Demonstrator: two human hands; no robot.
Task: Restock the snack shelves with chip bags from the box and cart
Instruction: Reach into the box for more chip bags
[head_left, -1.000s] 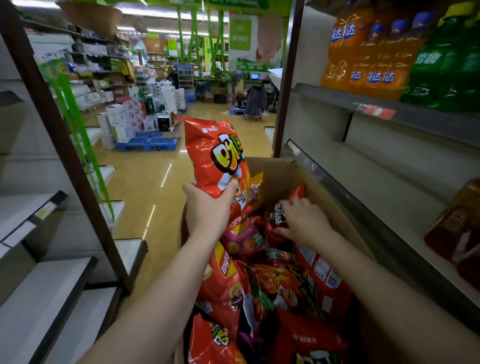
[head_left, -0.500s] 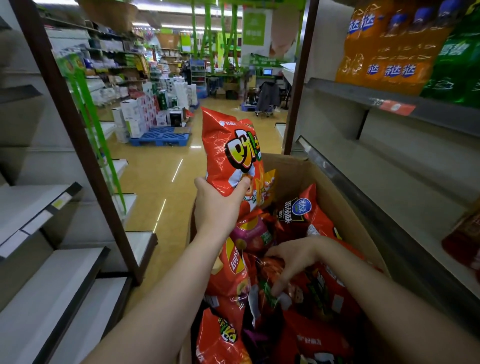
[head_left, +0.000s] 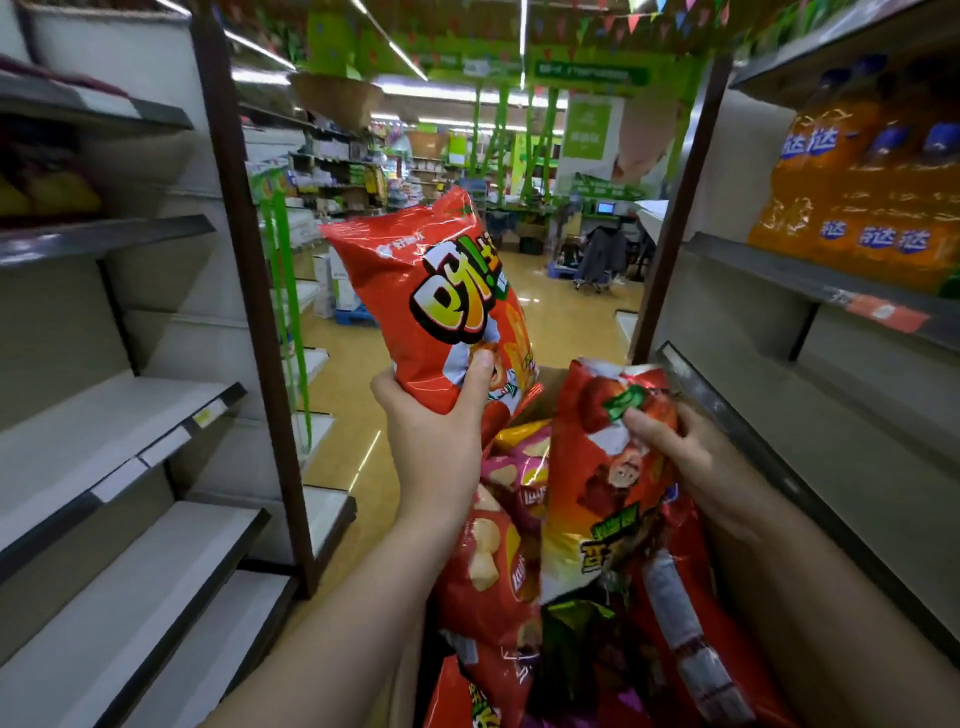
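While both hands (head_left: 436, 447) grip bags, "Lay's" chip bag (head_left: 493, 566) shows.

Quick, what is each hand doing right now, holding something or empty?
Left hand: grips the bottom of an upright red chip bag.
Right hand: grips a second red chip bag, lifted above the bags in the box.

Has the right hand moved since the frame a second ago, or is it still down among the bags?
Yes. The right hand has come up out of the cardboard box, now gripping a red chip bag lifted above the pile.
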